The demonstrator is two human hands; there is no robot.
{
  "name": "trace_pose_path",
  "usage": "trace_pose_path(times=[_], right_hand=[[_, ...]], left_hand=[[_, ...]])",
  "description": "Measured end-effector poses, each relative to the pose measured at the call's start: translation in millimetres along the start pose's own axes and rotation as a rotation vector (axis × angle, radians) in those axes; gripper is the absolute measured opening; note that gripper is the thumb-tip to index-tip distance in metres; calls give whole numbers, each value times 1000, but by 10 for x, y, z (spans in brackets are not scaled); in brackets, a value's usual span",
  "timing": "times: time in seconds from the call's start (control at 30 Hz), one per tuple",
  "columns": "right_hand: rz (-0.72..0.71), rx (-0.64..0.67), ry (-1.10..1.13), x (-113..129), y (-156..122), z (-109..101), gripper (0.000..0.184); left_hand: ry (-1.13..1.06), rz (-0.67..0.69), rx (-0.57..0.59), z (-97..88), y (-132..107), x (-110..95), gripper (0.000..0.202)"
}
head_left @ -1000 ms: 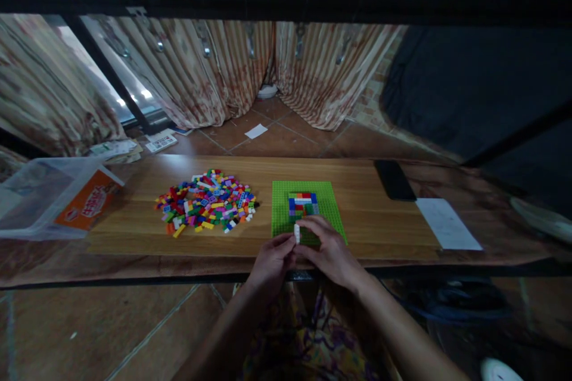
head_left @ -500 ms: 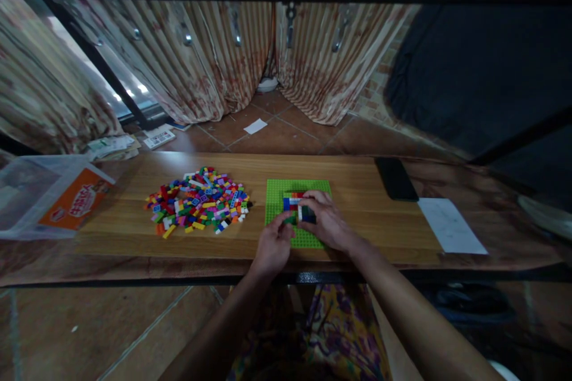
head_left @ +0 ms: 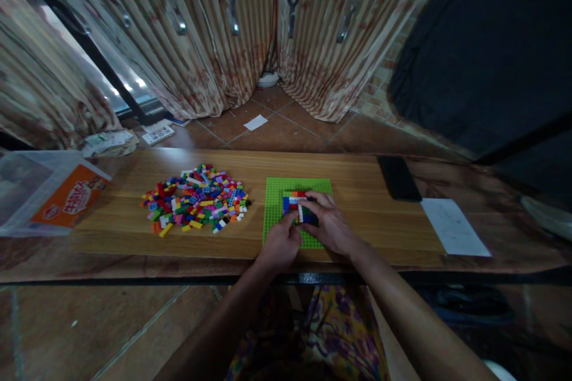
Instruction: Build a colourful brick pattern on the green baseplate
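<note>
Bent over a green plate on the wooden table, with 2 bare hands brought close together above it. Taking that plate as the middle of the dial: pinching a white brick between thumb and fingers of the right hand, reaching in from 4 o'clock. Curling the left hand in from 7 o'clock, fingertips just beside the same brick; cannot tell if grasping or merely touching with that grip. Holding the white brick right over the plate, near its center, beside a small stack of blue, white, red and orange bricks, partly hidden by fingers; cannot tell if pressed down or held clear. At 9 o'clock, well apart from both hands, spread in a loose heap: many small bricks in mixed colors. Farther out at 9 o'clock, next to a clear plastic box with an orange label. Between 2 and 3 o'clock, laid flat: a black phone. At 3 o'clock, just beyond: a white sheet with faint marks.
</note>
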State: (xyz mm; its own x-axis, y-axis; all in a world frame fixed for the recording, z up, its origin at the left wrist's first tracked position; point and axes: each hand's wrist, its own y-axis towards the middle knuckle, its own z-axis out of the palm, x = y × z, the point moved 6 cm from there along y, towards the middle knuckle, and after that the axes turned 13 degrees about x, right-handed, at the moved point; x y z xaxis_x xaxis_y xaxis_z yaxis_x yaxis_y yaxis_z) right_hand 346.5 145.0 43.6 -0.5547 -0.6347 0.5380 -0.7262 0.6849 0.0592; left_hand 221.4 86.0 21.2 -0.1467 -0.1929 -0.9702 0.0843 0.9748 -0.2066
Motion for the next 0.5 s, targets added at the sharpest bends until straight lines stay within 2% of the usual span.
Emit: trace_pose_path(times=[0.1,0.2,0.3,0.5], right_hand=[[61,-70,75,-45,-47,-33,46],[157,-216,158,-115,-83,-67,38],[263,-321,180,-158,-99,-24,40],[387,-351,178,-153,-70,126,47]], left_hand=[[68,10,-18,-5,-13,-15,37],[85,14,-13,2,-20,-29,35],[72,25,-14,7,-29,-56,31],[15,29,-57,7,-45,-43,39]])
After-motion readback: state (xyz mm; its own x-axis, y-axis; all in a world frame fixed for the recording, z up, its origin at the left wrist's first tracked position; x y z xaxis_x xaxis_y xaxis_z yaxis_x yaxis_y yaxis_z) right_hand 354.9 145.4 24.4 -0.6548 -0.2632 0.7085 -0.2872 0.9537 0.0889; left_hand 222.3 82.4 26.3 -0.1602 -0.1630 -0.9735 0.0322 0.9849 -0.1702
